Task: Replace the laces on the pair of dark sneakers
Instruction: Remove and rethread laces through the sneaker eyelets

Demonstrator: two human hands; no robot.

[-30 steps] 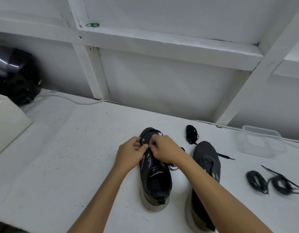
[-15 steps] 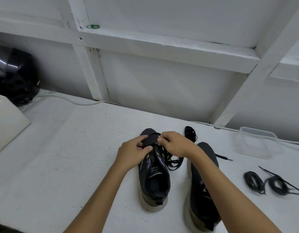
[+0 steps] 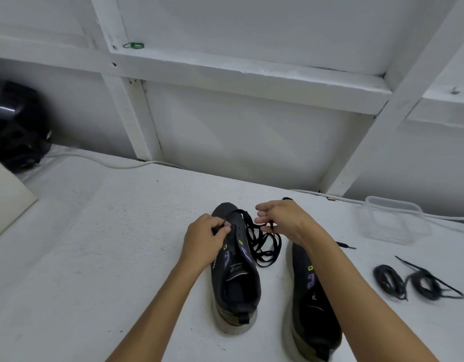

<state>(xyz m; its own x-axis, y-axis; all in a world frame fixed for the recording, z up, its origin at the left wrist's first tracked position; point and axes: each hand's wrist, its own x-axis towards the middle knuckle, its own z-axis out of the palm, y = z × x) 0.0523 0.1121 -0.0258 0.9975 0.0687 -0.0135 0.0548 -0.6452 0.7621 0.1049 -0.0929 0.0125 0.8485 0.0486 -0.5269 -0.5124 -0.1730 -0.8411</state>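
Two dark sneakers stand toe-away on the white table. The left sneaker [image 3: 235, 273] has a black lace [image 3: 265, 244] running from its front eyelets and lying in loose loops between the shoes. My left hand [image 3: 206, 237] pinches the lace at the sneaker's left eyelet row. My right hand [image 3: 280, 220] hovers right of the toe and pinches a strand of the same lace. The right sneaker [image 3: 308, 296] lies partly under my right forearm. Two coiled black laces [image 3: 413, 280] rest on the table to the right.
A clear plastic container [image 3: 394, 220] sits at the back right. A white cable [image 3: 100, 163] runs along the wall. A black helmet [image 3: 15, 126] and a cream box [image 3: 9, 197] occupy the far left. A small dark lace end [image 3: 345, 246] lies past my right wrist.
My right hand has moved right and away from the left sneaker's toe, drawing the lace out. More lace now lies looped between the shoes. My left hand stays on the eyelets.
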